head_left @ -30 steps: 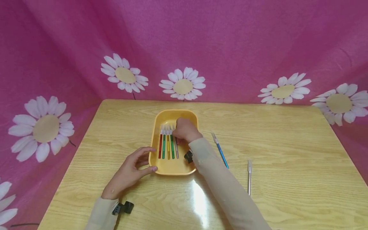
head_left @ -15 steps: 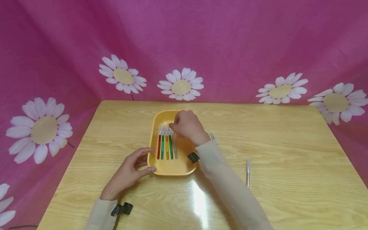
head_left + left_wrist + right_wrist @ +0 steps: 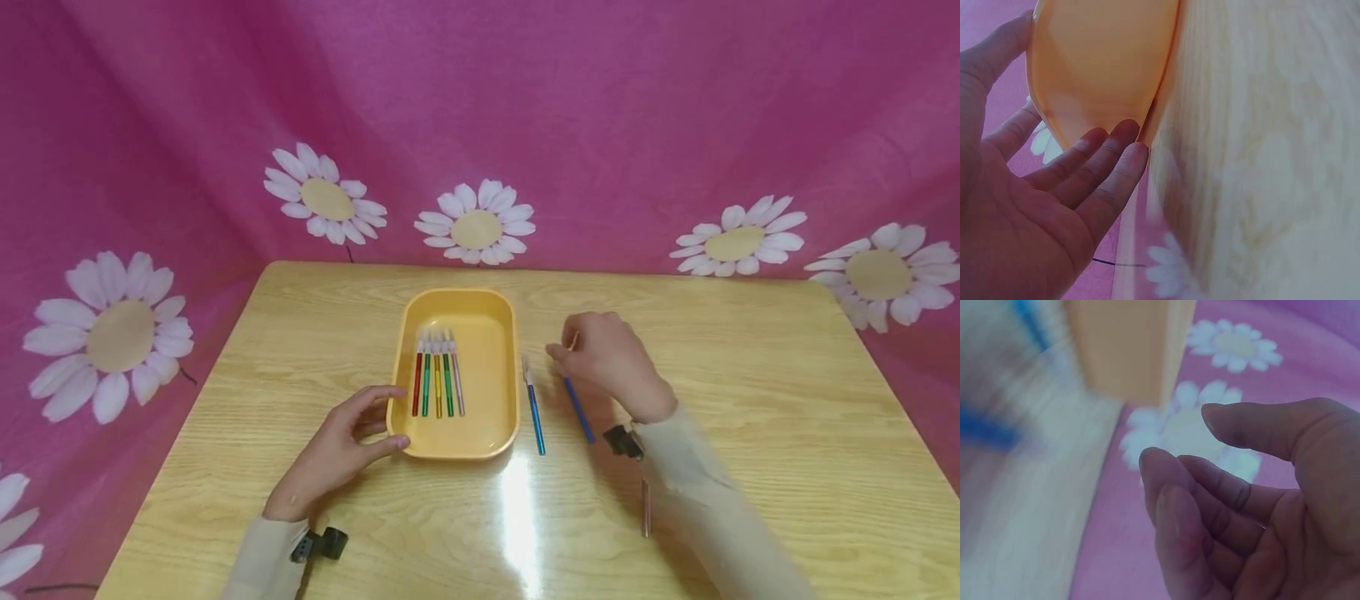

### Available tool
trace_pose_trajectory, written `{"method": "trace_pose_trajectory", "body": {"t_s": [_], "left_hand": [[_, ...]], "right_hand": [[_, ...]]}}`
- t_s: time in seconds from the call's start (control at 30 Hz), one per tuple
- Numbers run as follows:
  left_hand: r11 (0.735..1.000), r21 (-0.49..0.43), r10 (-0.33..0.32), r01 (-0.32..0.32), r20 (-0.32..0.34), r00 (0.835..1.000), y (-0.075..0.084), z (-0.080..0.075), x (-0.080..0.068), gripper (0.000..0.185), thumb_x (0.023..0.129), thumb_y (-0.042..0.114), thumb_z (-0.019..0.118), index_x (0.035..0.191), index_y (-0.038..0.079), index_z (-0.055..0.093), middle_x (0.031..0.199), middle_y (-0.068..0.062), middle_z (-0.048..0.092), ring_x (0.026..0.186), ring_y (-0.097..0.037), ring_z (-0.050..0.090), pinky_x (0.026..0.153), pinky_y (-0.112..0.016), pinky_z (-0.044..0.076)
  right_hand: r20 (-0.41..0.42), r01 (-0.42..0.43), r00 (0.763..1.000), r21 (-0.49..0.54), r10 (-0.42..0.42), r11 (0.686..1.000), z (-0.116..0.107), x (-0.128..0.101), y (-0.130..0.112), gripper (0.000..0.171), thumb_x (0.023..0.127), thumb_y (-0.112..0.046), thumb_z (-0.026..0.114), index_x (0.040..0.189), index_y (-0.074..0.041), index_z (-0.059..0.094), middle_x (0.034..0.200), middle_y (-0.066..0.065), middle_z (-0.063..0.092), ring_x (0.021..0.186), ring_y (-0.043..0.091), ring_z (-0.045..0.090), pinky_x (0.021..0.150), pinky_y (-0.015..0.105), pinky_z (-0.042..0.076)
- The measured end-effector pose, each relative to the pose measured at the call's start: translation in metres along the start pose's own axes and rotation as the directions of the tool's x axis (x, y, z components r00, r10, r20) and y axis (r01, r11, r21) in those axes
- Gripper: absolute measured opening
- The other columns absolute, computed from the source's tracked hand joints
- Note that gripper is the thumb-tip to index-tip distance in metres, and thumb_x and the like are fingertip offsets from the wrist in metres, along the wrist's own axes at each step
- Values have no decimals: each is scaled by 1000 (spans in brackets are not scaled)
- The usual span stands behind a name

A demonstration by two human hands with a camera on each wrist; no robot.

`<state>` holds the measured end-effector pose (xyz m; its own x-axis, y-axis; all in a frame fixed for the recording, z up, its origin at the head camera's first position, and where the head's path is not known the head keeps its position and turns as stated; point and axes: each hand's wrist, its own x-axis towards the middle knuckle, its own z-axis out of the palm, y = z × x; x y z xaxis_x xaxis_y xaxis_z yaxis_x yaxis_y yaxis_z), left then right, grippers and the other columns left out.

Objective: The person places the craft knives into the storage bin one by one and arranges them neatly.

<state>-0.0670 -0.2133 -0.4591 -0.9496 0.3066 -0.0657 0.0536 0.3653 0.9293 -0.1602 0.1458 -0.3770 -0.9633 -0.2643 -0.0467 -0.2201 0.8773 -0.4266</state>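
A yellow tray (image 3: pixel 495 333) sits mid-table with several coloured pens (image 3: pixel 437 379) lined up in its left half. My left hand (image 3: pixel 378 417) rests against the tray's near-left corner, with the thumb along the front rim and straight fingers on the side wall (image 3: pixel 1097 62). My right hand (image 3: pixel 562 350) hovers to the right of the tray, over the top end of a blue pen (image 3: pixel 579 408) lying on the table. Its fingers are loosely curled and hold nothing (image 3: pixel 1210 462). A second blue pen (image 3: pixel 534 412) lies just beside the tray's right wall.
A grey pen (image 3: pixel 645 512) lies near the right sleeve, partly covered by it. The wooden table (image 3: pixel 750 433) is ringed by a pink cloth with white daisies (image 3: pixel 476 225) at the back and sides.
My right hand left the tray and moved right, to above the blue pen on the table. The blue pen beside the tray has come into sight from behind the arm. The left hand stayed put.
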Motion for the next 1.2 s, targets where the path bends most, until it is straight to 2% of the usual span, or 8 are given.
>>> {"method": "trace_pose_trajectory", "body": {"t_s": [0.13, 0.33, 0.57, 0.7, 0.93, 1.2], "left_hand": [[1000, 18, -2, 2, -9, 1000, 0, -1, -1, 60, 91, 12, 81, 144, 12, 55, 149, -19, 58, 129, -39, 65, 106, -37, 60], [1000, 7, 18, -17, -19, 1000, -2, -3, -1, 60, 90, 10, 82, 144, 12, 55, 147, -20, 59, 128, -39, 66, 105, -37, 61], [1000, 8, 6, -6, -12, 1000, 0, -2, -1, 60, 90, 11, 81, 144, 12, 55, 147, -21, 59, 127, -39, 67, 104, -37, 61], [1000, 10, -7, 8, -14, 1000, 2, -2, -2, 59, 91, 12, 81, 144, 13, 55, 148, -19, 59, 128, -39, 66, 104, -37, 61], [999, 16, -34, 34, -13, 999, 3, 0, -2, 59, 91, 15, 82, 144, 15, 56, 151, -18, 56, 131, -39, 64, 106, -38, 61], [1000, 14, -23, 24, -9, 1000, 3, 1, -1, 59, 91, 14, 81, 144, 14, 56, 150, -18, 57, 131, -39, 64, 106, -38, 60]], "right_hand": [[17, -49, 999, 20, 49, 999, -3, -36, 38, 25, 93, -28, 74, 82, -6, 71, 56, -2, 53, 54, 15, 47, 52, 28, 40], [55, -135, 990, 54, 132, 989, 6, -85, 78, 28, 96, -30, 72, 77, -9, 70, 62, -3, 58, 59, 14, 49, 55, 26, 40], [92, -217, 973, 41, 213, 975, 21, -123, 98, 34, 95, -37, 75, 71, -16, 66, 59, -6, 53, 60, 14, 46, 55, 25, 35], [114, -250, 964, 68, 241, 966, 31, -132, 95, 32, 92, -41, 78, 73, -18, 66, 62, -6, 53, 62, 14, 46, 56, 24, 35], [85, -250, 965, 30, 246, 968, 37, -135, 92, 17, 89, -19, 74, 76, -10, 67, 66, -1, 59, 59, 16, 48, 51, 28, 39], [72, -275, 960, 33, 272, 961, 38, -138, 93, 13, 83, -19, 71, 74, -12, 67, 65, -2, 60, 58, 17, 49, 50, 28, 39]]}}
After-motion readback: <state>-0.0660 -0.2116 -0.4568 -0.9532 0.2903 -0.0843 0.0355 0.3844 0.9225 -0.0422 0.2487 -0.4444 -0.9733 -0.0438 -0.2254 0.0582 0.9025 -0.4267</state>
